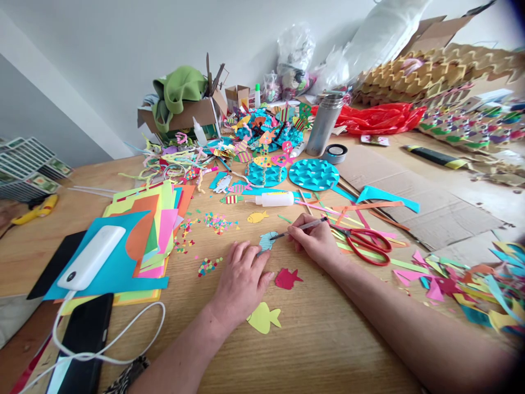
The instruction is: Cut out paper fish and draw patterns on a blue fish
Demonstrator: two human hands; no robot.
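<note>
A small blue paper fish (268,241) with dark lines drawn on it lies on the wooden table. My left hand (241,276) rests beside it, fingers laid flat with the tips at its lower left edge. Pinched in my right hand (314,241) is a pen (301,226), its tip touching the blue fish near its right side. Around my hands lie a red paper fish (289,278), a yellow-green paper fish (263,318) partly behind my left thumb side, and an orange-yellow paper fish (257,217). Red-handled scissors (369,241) lie just right of my right hand.
Coloured paper sheets (153,235) and a white power bank (92,257) lie left, with a phone (84,339). Paper confetti (219,221), a glue bottle (274,198) and blue discs (314,174) lie ahead. Cardboard (426,202), paper scraps (459,282) and a metal flask (324,126) are rightward.
</note>
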